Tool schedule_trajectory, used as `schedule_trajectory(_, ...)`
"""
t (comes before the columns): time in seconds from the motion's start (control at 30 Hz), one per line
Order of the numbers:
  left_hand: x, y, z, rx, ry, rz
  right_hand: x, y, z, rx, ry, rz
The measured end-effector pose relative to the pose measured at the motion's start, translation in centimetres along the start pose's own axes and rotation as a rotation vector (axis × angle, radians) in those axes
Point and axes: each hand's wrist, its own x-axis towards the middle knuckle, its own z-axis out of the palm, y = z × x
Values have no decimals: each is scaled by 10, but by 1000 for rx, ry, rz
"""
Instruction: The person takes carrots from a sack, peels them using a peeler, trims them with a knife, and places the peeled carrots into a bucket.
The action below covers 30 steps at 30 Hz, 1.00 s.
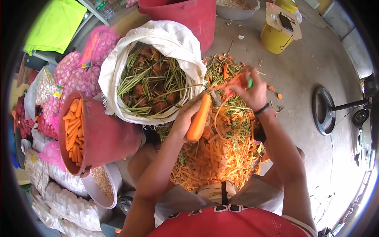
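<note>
My left hand (186, 118) is closed round a large peeled carrot (199, 118), held slanting above the heap of orange peelings (221, 158). To the right, my right hand (254, 90) grips a tool with a green part (250, 83); the rest of the tool is blurred. Thin orange peel strips hang between the two hands. A white sack (158, 31) holding unpeeled carrots with green stalks stands just left of my hands. Peeled carrots (74, 130) fill the tilted red bucket (106, 128) at the left.
A larger red tub (181, 19) stands behind the sack. A yellow bucket (274, 37) bears cardboard and a phone. Pink mesh bags (71, 77) and a grey basin (114, 177) lie at the left. A black round base (323, 110) stands at the right.
</note>
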Motion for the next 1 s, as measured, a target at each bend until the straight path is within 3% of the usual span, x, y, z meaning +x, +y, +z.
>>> schedule_trajectory(0.1, 8, -3, 3, -71, 88, 79, -28, -40, 19, 201, -147, -407)
schedule_trajectory(0.17, 11, -8, 5, -56, 185, 56, -24, -44, 12, 114, -137, -402)
schedule_trajectory(0.2, 0, -3, 10, -8, 68, 46, -21, -42, 8, 68, -138, -401)
schedule_trajectory(0.3, -10, 2, 15, 160, 14, -2, -1, -1, 0, -11, -9, -97)
schedule_trajectory(0.33, -10, 2, 10, 196, 0, -25, 2, 1, -1, -90, 54, -99)
schedule_trajectory(0.43, -2, 2, 5, -123, -109, 84, -22, -29, 7, 193, -130, -133)
schedule_trajectory(0.47, 4, 2, 9, -76, 183, 93, -30, -40, 13, 182, -147, -330)
schedule_trajectory(0.5, 6, 0, 10, -84, 160, 86, -33, -53, 14, 179, -241, -426)
schedule_trajectory(0.57, 5, -8, 8, -100, 118, 61, -26, -48, 12, 117, -189, -516)
schedule_trajectory(0.7, -7, -3, 8, 2, -74, 0, -2, -5, 4, 28, 21, -178)
schedule_trajectory(0.77, -5, 1, 13, -12, 2, 40, -2, -5, 3, 91, 17, -2)
schedule_trajectory(0.83, 6, -5, -7, -94, -13, 85, -23, -32, 14, 186, -116, -248)
schedule_trajectory(0.87, 7, -4, 7, -113, 180, 101, -26, -45, 17, 166, -147, -398)
schedule_trajectory(0.9, 5, -2, 12, -92, 152, 106, -27, -53, 18, 146, -177, -545)
schedule_trajectory(0.93, 1, -3, 16, -71, 126, 104, -28, -53, 13, 107, -233, -501)
schedule_trajectory(1.0, -4, -5, 15, -39, 62, 43, -14, -25, 12, 66, -87, -396)
